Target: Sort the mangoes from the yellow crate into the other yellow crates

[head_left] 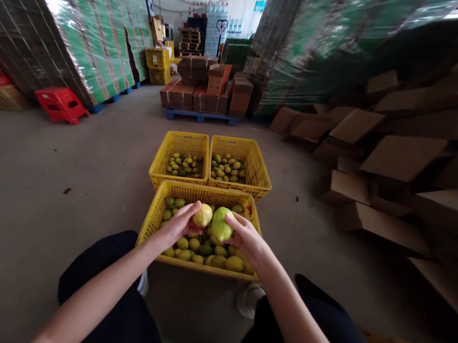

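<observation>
My left hand point(187, 222) is closed around a yellow lemon point(202, 215). A larger, greener lemon point(222, 224) sits in my right hand point(244, 231), with the thumb across its side. The two fruits are held side by side, close together, above the near yellow crate point(148, 214). Many green and yellow lemons point(217, 261) lie in that crate, partly hidden under my hands. Behind it stand two more yellow crates: the left one point(159, 156) and the right one point(256, 160), each with a layer of lemons on the bottom.
Open cardboard boxes point(401, 155) are heaped along the right. A red stool point(62, 105) stands at the left by a wrapped pallet stack point(97, 46). Ahead, a blue pallet point(200, 117) carries tied cardboard. My knees flank the near crate.
</observation>
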`<state>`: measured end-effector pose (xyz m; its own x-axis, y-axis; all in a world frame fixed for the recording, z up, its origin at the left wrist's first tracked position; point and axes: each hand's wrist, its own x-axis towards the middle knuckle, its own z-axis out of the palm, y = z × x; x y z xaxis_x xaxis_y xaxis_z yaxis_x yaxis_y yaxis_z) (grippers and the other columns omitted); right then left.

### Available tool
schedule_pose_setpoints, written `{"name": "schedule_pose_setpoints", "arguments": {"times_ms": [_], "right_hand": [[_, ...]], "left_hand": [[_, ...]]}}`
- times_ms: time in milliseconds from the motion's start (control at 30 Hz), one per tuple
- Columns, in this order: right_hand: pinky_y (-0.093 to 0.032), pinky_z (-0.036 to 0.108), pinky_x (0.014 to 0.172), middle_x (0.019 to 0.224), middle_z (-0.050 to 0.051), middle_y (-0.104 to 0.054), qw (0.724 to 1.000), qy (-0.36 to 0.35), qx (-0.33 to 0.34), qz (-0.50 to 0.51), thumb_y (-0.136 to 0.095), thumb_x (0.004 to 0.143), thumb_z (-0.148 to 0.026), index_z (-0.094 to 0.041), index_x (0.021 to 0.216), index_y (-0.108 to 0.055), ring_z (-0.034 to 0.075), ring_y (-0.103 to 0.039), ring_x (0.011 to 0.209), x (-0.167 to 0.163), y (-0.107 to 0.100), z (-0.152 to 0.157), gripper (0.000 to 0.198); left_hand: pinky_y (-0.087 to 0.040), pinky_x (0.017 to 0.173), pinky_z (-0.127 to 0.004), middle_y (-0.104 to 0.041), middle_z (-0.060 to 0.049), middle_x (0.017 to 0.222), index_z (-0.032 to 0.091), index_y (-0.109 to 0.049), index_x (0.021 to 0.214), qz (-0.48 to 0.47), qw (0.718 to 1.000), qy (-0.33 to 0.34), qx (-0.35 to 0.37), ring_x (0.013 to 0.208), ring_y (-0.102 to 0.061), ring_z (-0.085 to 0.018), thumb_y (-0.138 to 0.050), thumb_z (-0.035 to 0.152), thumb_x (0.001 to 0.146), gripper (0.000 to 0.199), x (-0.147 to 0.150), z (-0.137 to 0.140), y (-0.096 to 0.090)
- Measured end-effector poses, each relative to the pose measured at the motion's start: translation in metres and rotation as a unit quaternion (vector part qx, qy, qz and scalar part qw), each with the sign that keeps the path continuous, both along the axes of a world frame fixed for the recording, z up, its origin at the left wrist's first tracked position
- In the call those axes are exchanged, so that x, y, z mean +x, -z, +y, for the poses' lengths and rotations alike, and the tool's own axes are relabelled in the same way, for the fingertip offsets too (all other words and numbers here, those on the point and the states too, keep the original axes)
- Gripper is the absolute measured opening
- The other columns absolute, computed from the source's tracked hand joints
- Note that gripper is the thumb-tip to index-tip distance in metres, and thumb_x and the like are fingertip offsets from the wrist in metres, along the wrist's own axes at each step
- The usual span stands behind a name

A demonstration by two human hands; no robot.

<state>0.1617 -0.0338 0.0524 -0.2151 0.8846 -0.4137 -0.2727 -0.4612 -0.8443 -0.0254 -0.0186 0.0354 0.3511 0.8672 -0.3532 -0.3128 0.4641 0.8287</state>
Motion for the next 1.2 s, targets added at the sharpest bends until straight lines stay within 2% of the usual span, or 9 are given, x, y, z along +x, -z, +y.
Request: {"name": "schedule_pose_setpoints", "arguments": {"times_ms": [133, 267, 433, 567, 700, 767, 833, 967, 1200], "right_hand": [[-0.054, 0.021, 0.048, 0.070, 0.004, -0.071, 0.992, 0.039, -0.107, 0.051, -0.075, 0.070, -0.044, -0.016, 0.082, -0.067, 0.013, -0.064, 0.055, -0.008, 0.001, 0.006, 0.032], [-0.054, 0.023, 0.048, 0.069, 0.003, -0.070, 0.993, 0.046, -0.098, 0.055, -0.076, 0.068, -0.044, -0.016, 0.081, -0.067, 0.013, -0.063, 0.055, -0.010, 0.001, 0.007, 0.033], [-0.057, 0.029, 0.069, 0.096, 0.001, -0.069, 0.974, 0.145, 0.158, -0.071, -0.083, 0.059, -0.039, -0.023, 0.102, -0.061, 0.018, -0.067, 0.080, -0.005, -0.001, 0.001, 0.051], [-0.056, 0.038, 0.086, 0.107, 0.003, -0.066, 0.883, 0.168, 0.369, -0.237, -0.082, 0.063, -0.030, -0.027, 0.109, -0.059, 0.021, -0.064, 0.099, -0.002, 0.000, -0.005, 0.052], [-0.052, 0.044, 0.096, 0.117, 0.006, -0.063, 0.814, 0.174, 0.459, -0.310, -0.076, 0.072, -0.025, -0.028, 0.116, -0.060, 0.023, -0.059, 0.112, -0.001, 0.003, -0.007, 0.047], [-0.054, 0.043, 0.092, 0.122, 0.007, -0.059, 0.831, 0.168, 0.444, -0.289, -0.077, 0.071, -0.026, -0.028, 0.115, -0.062, 0.024, -0.057, 0.115, -0.001, 0.004, -0.006, 0.047], [-0.055, 0.041, 0.089, 0.123, 0.007, -0.059, 0.877, 0.155, 0.388, -0.235, -0.079, 0.068, -0.028, -0.027, 0.115, -0.063, 0.024, -0.057, 0.113, -0.001, 0.004, -0.004, 0.050], [-0.051, 0.040, 0.092, 0.116, 0.005, -0.068, 0.960, 0.135, 0.223, -0.098, -0.076, 0.068, -0.033, -0.025, 0.116, -0.063, 0.025, -0.062, 0.108, -0.006, 0.005, 0.000, 0.051], [-0.052, 0.028, 0.067, 0.085, 0.000, -0.069, 0.983, 0.150, 0.072, 0.075, -0.076, 0.067, -0.039, -0.021, 0.092, -0.061, 0.019, -0.065, 0.079, -0.026, 0.008, 0.000, 0.034]], "left_hand": [[-0.049, 0.051, -0.019, -0.066, -0.004, 0.072, 0.012, -0.062, 0.094, -0.005, 0.999, -0.013, -0.052, 0.052, -0.058, -0.009, -0.069, 0.056, 0.076, 0.049, 0.003, 0.000, 0.004], [-0.051, 0.053, -0.020, -0.067, -0.004, 0.075, 0.013, -0.063, 0.096, -0.013, 0.999, -0.034, -0.041, 0.055, -0.060, -0.010, -0.072, 0.053, 0.074, 0.047, 0.004, 0.000, 0.000], [-0.053, 0.083, -0.026, -0.069, -0.004, 0.098, 0.021, -0.060, 0.121, 0.031, 0.986, -0.081, 0.143, 0.093, -0.067, -0.019, -0.083, 0.037, 0.065, 0.062, 0.000, -0.003, -0.011], [-0.049, 0.097, -0.033, -0.066, -0.006, 0.116, 0.024, -0.066, 0.114, 0.115, 0.950, -0.098, 0.275, 0.112, -0.061, -0.025, -0.086, 0.024, 0.060, 0.058, -0.003, -0.008, -0.011], [-0.049, 0.098, -0.037, -0.061, -0.008, 0.126, 0.022, -0.068, 0.111, 0.113, 0.944, -0.088, 0.297, 0.119, -0.056, -0.027, -0.083, 0.025, 0.065, 0.048, -0.005, -0.008, -0.009], [-0.051, 0.096, -0.036, -0.058, -0.008, 0.131, 0.023, -0.069, 0.111, 0.086, 0.947, -0.091, 0.294, 0.122, -0.053, -0.027, -0.082, 0.025, 0.066, 0.047, -0.005, -0.006, -0.008], [-0.049, 0.098, -0.034, -0.059, -0.006, 0.129, 0.023, -0.069, 0.112, 0.053, 0.958, -0.094, 0.267, 0.124, -0.052, -0.026, -0.081, 0.024, 0.068, 0.046, -0.005, -0.004, -0.007], [-0.048, 0.098, -0.034, -0.066, -0.007, 0.120, 0.022, -0.064, 0.123, -0.052, 0.987, -0.092, 0.118, 0.117, -0.057, -0.024, -0.074, 0.027, 0.076, 0.049, -0.002, 0.000, -0.004], [-0.053, 0.083, -0.031, -0.070, -0.009, 0.101, 0.013, -0.065, 0.109, -0.145, 0.986, -0.074, -0.024, 0.094, -0.065, -0.020, -0.066, 0.040, 0.081, 0.039, 0.007, -0.004, -0.010]]}}
